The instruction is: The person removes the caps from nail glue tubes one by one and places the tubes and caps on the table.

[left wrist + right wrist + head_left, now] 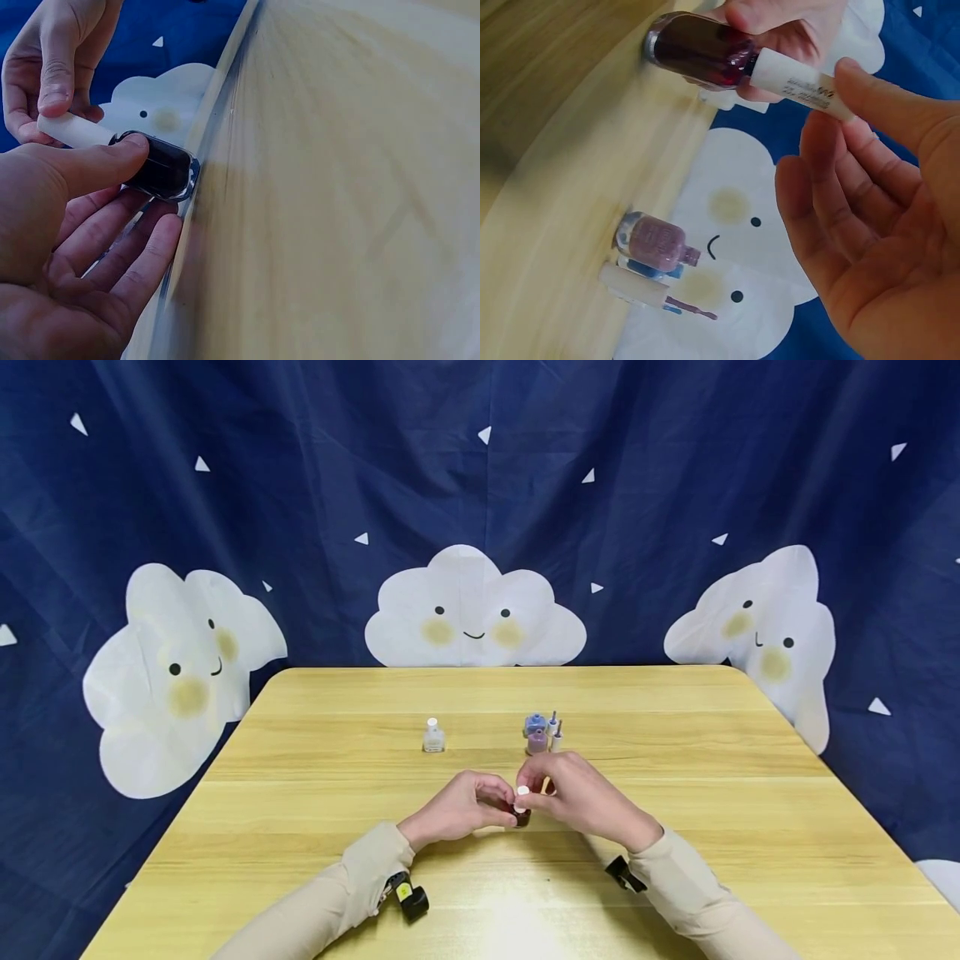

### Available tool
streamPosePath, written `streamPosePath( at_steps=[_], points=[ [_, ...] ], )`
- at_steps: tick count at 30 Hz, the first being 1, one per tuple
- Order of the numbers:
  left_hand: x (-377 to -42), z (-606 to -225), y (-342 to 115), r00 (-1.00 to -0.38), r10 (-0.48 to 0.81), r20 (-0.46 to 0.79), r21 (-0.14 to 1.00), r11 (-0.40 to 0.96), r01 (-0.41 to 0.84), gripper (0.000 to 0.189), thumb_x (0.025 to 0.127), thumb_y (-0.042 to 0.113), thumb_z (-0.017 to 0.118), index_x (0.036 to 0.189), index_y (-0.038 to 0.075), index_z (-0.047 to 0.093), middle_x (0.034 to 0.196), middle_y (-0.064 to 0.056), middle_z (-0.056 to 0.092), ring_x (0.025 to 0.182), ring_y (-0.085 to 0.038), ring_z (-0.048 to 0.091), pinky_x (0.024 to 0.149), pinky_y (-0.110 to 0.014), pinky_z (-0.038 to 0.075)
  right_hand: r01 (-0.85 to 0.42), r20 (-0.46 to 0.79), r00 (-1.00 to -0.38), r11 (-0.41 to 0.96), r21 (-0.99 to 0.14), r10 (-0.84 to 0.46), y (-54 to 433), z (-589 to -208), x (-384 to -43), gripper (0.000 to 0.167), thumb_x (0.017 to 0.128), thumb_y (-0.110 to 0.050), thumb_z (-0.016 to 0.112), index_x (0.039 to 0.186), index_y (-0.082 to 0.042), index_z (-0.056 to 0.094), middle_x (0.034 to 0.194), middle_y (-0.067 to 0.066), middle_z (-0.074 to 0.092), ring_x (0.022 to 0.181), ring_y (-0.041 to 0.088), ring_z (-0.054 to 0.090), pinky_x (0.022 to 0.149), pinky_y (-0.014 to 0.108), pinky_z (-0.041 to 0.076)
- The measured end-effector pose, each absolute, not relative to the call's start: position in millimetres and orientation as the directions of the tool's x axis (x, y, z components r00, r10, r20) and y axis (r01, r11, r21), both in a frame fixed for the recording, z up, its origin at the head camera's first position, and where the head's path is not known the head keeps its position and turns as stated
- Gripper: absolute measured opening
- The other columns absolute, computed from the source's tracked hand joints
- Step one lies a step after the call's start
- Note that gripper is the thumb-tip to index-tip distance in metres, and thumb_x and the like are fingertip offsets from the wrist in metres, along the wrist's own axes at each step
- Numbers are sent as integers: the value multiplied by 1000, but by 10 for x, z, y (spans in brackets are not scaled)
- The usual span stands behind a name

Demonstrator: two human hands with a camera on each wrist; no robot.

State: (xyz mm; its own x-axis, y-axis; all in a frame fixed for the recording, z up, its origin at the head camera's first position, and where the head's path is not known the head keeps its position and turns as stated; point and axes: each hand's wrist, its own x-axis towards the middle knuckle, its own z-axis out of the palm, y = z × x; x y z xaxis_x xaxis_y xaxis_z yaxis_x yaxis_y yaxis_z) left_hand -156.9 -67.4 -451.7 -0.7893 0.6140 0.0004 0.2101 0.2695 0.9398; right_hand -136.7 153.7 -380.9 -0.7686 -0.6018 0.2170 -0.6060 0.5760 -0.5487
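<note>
- The left hand [465, 807] holds the dark red bottle [701, 49] between its thumb and bent fingers, the outer fingers loosely curved.
- The right hand [581, 793] pinches the top end of the white cap [796, 79] between thumb and finger, its other fingers curving in without a hold on anything.
- The dark red bottle is about midway between the left and right edges of the desk [300, 768], well apart from the far edge; the cap is at its neck, though whether it is screwed fully down is hard to tell.
- Nearer the far edge, the blue bottle [534, 725] and the purple bottle [537, 744] stand uncapped, close beside each other.
- Just to their right, two brush caps [557, 742] stand with the brushes pointing up.
- The clear bottle [433, 742], white cap on, stands nearer the desk's left edge.
</note>
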Motion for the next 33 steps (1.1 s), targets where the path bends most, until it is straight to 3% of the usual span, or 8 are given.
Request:
streamPosePath(
  at_steps=[3,13,19,25,33],
  points=[
    [-1566,-4521,-673,-789,615,2,941,265,209,16,87,12,81,101,10,74,103,-4,78,95,-13,72,94,-29,54,-612,213,-761,569,-550,-612,1535,-3799,-1362,6,92,-16,78,91,-17,72,85,-15,67,77,2,61,67,22,53],
    [-1571,-4521,-671,-785,620,-6,938,276,210,17,87,11,81,102,12,74,102,-1,78,94,-12,72,95,-30,53,-586,216,-795,624,-518,-567,1529,-3819,-1346,16,88,-22,82,86,-21,66,78,-16,64,72,-1,58,64,21,50],
    [-1568,-4514,-668,-786,619,-1,944,260,204,18,87,9,81,103,8,73,104,-6,78,96,-15,73,94,-28,54,-634,231,-761,619,-463,-607,1529,-3781,-1339,6,91,-16,79,94,-18,73,85,-15,68,78,0,60,69,22,52],
    [-1573,-4522,-677,-783,622,0,942,264,209,16,88,10,80,102,8,73,104,-5,79,96,-14,73,94,-27,54,-619,216,-773,632,-467,-597,1523,-3776,-1326,13,91,-20,79,102,-15,72,91,-12,68,82,10,63,70,23,50],
    [-1572,-4516,-674,-781,625,-2,942,263,208,17,88,11,81,103,8,73,104,-5,79,96,-14,73,95,-28,53,-556,197,-823,683,-474,-533,1512,-3789,-1325,15,92,-29,78,88,-23,65,79,-17,63,73,0,58,67,23,48]
  ],
)
